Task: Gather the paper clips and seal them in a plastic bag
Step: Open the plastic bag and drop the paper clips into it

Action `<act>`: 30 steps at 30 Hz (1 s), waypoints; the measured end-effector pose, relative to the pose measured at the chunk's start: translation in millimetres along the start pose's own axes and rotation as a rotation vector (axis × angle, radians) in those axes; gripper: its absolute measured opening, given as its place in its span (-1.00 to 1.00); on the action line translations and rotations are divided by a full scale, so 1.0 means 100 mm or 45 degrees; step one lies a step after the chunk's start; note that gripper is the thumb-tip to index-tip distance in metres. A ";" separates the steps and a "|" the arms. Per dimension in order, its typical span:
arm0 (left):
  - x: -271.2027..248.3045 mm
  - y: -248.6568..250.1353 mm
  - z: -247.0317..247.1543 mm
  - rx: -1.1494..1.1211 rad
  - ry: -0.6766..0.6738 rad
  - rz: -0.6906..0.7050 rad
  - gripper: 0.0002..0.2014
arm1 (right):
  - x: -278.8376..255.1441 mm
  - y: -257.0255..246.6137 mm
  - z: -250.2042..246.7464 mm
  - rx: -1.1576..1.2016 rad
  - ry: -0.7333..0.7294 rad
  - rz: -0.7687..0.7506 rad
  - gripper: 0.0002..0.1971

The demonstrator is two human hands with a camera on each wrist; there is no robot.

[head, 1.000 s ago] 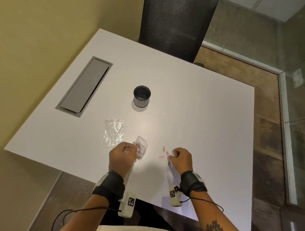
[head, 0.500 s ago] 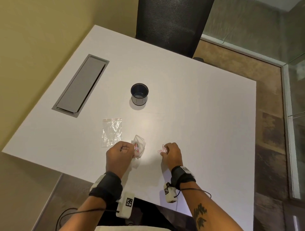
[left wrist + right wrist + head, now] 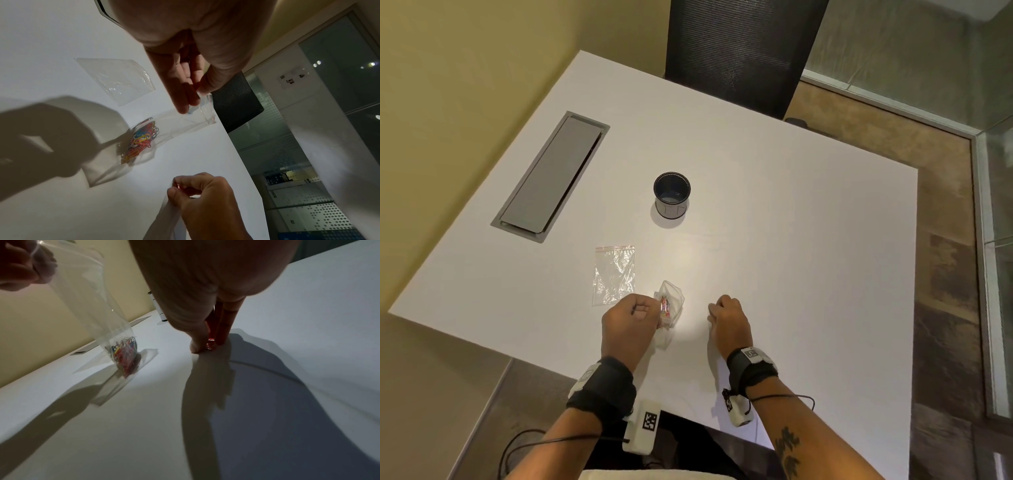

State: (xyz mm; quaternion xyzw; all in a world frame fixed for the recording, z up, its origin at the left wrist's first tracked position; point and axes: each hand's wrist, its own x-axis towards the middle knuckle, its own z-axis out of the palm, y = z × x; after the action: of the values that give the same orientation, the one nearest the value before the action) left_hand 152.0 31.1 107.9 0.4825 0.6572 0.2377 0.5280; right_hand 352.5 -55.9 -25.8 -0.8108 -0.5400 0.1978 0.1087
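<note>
My left hand (image 3: 631, 320) pinches the open top edge of a small clear zip bag (image 3: 671, 303) that hangs down to the white table (image 3: 791, 240). A bunch of coloured paper clips (image 3: 141, 139) lies in the bag's bottom, also seen as the paper clips (image 3: 124, 356) in the right wrist view. My right hand (image 3: 726, 317) is to the right of the bag, fingertips down on the table, pinching red paper clips (image 3: 211, 344) between thumb and fingers. The same hand (image 3: 197, 193) shows red clips at its fingertips in the left wrist view.
A second, empty clear zip bag (image 3: 614, 274) lies flat to the left of the held one. A black cup (image 3: 672, 195) stands further back at the table's middle. A grey cable hatch (image 3: 551, 176) is set in the table at left. A black chair (image 3: 739, 51) stands behind.
My right hand has slid left over the loose clips and gathered them into its fingertips; no clips lie loose on the table now. The left hand kept holding the bag.
</note>
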 end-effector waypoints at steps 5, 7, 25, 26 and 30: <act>0.00 -0.01 0.00 -0.002 0.016 -0.009 -0.85 | 0.03 0.06 0.02 -0.049 -0.102 -0.050 -0.65; 0.00 -0.01 0.00 0.006 0.023 0.004 -0.85 | 0.05 0.07 0.02 -0.087 -0.121 -0.081 -0.64; 0.06 -0.09 -0.01 -0.005 0.009 0.035 -0.81 | -0.10 -0.05 -0.01 -0.257 -0.172 -0.082 -0.56; 0.07 -0.10 -0.01 -0.012 0.007 0.033 -0.81 | -0.11 -0.04 0.00 -0.249 -0.176 -0.096 -0.55; 0.07 -0.10 0.00 0.000 0.012 0.024 -0.83 | -0.13 0.02 -0.01 -0.206 -0.118 -0.149 -0.51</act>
State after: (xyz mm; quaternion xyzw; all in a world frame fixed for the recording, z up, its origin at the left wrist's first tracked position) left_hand 148.9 33.2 96.8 0.4876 0.6552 0.2448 0.5225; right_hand 350.3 -69.0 -23.3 -0.7741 -0.6050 0.1843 0.0291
